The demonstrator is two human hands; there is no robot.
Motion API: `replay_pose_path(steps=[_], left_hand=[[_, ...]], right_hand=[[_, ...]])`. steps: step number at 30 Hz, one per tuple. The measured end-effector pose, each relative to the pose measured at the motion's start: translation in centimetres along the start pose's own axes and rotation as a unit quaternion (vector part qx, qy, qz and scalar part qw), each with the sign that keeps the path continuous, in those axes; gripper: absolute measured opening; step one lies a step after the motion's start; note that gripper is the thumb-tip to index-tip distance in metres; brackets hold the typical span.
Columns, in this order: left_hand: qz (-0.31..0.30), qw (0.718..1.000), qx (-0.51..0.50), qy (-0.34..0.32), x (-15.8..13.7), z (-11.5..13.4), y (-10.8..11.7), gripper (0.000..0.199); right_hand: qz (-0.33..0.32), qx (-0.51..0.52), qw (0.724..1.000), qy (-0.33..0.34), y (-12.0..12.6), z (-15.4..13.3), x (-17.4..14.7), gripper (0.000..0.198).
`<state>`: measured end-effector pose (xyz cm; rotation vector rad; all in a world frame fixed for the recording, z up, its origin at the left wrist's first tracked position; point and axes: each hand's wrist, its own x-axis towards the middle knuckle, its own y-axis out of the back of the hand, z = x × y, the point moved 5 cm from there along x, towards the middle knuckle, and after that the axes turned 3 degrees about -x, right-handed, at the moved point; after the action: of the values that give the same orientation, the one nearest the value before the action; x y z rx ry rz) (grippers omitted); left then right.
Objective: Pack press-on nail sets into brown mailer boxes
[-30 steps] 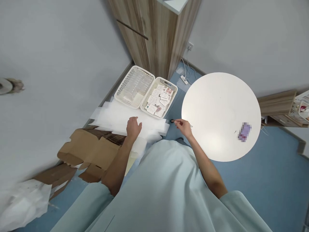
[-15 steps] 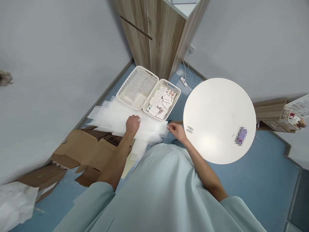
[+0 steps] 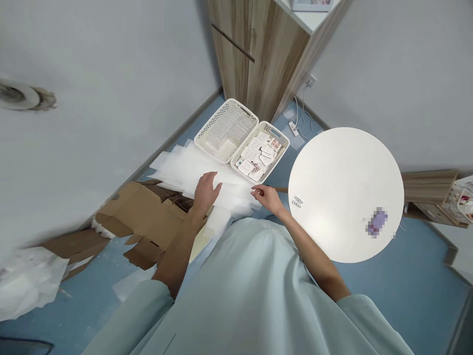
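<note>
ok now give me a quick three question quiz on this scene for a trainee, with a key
1. True or false: the left hand is over the round table.
2. Which side's basket holds the white card-like pieces? A, left; B, right; C, both.
3. Fill in: the brown cardboard lies on the person's ____ side.

Key: 1. False, it is over the white sheets. 2. B, the right basket. 3. Left.
</note>
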<state>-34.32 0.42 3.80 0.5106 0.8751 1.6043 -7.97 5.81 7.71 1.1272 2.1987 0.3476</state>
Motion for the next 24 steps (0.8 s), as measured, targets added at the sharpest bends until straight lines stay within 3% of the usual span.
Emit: replay_pose_path(steps=[3,7,15,19,24], left_hand=[[0.037,0.999,-0.003,-0.012,1.2,0.6,1.8,0.047],[0.028,0.999,0.035,-0.003,5.7,1.2,2.7,0.05],[-0.087,0.972,0.209,0.063,15.3,-0.3,2.2,0.053],[-0.129,0.953,0.262,0.083,17.3,-1.2,1.5,0.05],[-0.12,0.959,0.241,0.084,18.7,-1.7,0.4,0.043]], right_hand=[[-0.011,-0.004,1.0,0.006,-0.2,-0.3,0.1,0.026],[-0.015,-0.005,1.0,0.017,-0.2,-0.7,-0.2,0.027],[0.016,0.016,0.999,-0.027,0.7,-0.3,-1.5,0.029],[0.029,0.021,0.999,-0.042,1.2,0.1,-1.6,0.031],[0.043,0.035,0.997,-0.052,1.4,0.2,-1.5,0.031]])
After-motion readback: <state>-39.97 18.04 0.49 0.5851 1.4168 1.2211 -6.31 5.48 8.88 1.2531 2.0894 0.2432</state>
